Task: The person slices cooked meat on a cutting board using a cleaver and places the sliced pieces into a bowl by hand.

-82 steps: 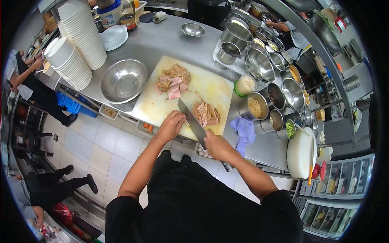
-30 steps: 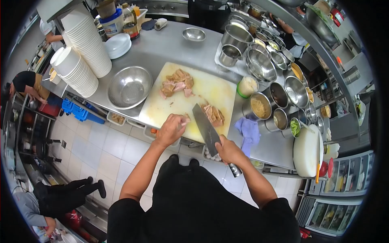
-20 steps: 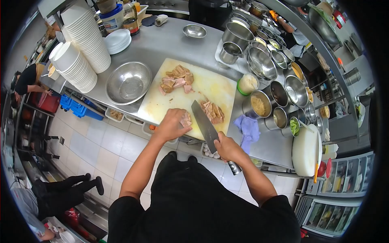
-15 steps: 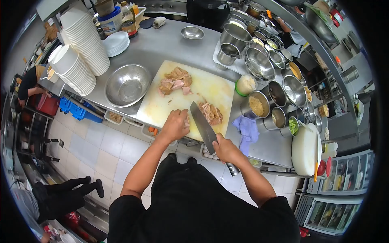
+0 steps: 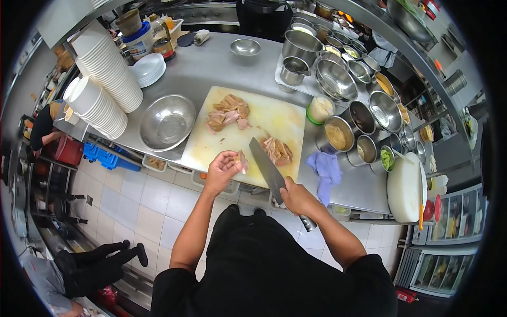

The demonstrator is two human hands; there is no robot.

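Note:
Between the thumb and fingers of my left hand (image 5: 224, 170) is a small piece of cooked meat (image 5: 242, 161), raised over the near edge of the white cutting board (image 5: 211, 142). My right hand (image 5: 297, 198) grips a cleaver (image 5: 268, 170) by its dark handle, the broad blade slanting up and left across the board. Just right of the blade lies a pile of sliced meat (image 5: 278, 151). Larger chunks of meat (image 5: 228, 112) rest on the far left part of the board.
A metal bowl (image 5: 167, 124) sits left of the board, beyond it stacked white tubs (image 5: 108, 63). On the right are a purple cloth (image 5: 325, 171), a green-rimmed container (image 5: 320, 110) and several metal pots (image 5: 338, 134). Another person (image 5: 79, 269) stands at lower left.
My left hand has lifted from the board and turned, bringing the meat piece into view between its fingers. The cleaver stays almost in place on the board. The whole view has shifted slightly.

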